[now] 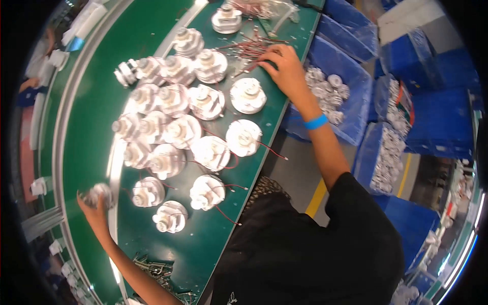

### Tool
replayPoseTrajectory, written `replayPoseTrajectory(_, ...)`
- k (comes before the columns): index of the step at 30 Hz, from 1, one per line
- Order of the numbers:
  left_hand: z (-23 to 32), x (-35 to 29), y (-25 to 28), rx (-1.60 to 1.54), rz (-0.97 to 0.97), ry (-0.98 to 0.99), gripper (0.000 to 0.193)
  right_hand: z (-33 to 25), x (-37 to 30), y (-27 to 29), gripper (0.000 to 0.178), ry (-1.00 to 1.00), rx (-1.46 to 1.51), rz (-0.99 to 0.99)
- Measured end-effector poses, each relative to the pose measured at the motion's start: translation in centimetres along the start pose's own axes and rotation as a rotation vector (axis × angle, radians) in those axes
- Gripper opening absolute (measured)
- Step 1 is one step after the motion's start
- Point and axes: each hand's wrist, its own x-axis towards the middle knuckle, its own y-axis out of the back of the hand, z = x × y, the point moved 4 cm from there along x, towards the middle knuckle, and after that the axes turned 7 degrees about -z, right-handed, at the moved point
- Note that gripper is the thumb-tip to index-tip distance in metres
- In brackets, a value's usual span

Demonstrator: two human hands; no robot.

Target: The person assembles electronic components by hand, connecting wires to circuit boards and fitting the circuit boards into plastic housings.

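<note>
Left hand [94, 206] is closed around a white round part [99, 193] out over the belt edge, left of the green surface [86, 117]. Right hand [284, 68] has fingers down on the red wire pile [251, 51]; grip state unclear. Part looks light, rigid plastic; best held by its rim. Wires thin, floppy, tangle-prone.

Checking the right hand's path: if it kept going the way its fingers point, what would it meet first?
The right hand already rests at the pile of red wires; fingers point into it.
</note>
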Motion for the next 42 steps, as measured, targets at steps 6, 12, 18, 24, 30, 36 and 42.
replayPoseTrajectory(6, 13.3, 7.4, -2.2, 0.377, 0.317, -0.394, 0.077, 0.3, -0.1, 1.3, 0.013, 0.002, -0.036, -0.061)
replayPoseTrajectory(12, 25.5, 14.3, -10.6, 0.607, -0.171, -0.804, 0.074, -3.9, -1.3, 5.8, 0.015, -0.026, -0.181, 0.017)
replayPoseTrajectory(18, 22.9, 21.4, -13.8, 0.319, -0.774, -0.197, 0.068, -1.8, -5.9, 4.0, 0.015, -0.206, 0.018, -0.063)
replayPoseTrajectory(24, 13.9, 17.7, -8.0, -0.288, -0.372, -0.12, 0.057, -2.3, -5.3, 4.8, 0.016, -0.246, 0.064, 0.0)
replayPoseTrajectory(30, 7.6, -2.7, -0.3, -0.86, -0.12, 0.106, 0.056, -4.2, -1.6, 0.0, 0.02, -0.103, 0.112, -0.199)
replayPoseTrajectory(36, 3.5, -18.6, -4.3, -0.721, 0.199, 0.322, 0.075, -3.2, -1.4, 0.6, 0.019, 0.126, -0.005, -0.113)
replayPoseTrajectory(42, 7.2, -26.4, -9.2, -1.007, 0.361, 0.256, 0.08, -8.0, 1.3, 7.4, 0.019, -0.056, 0.133, 0.237)
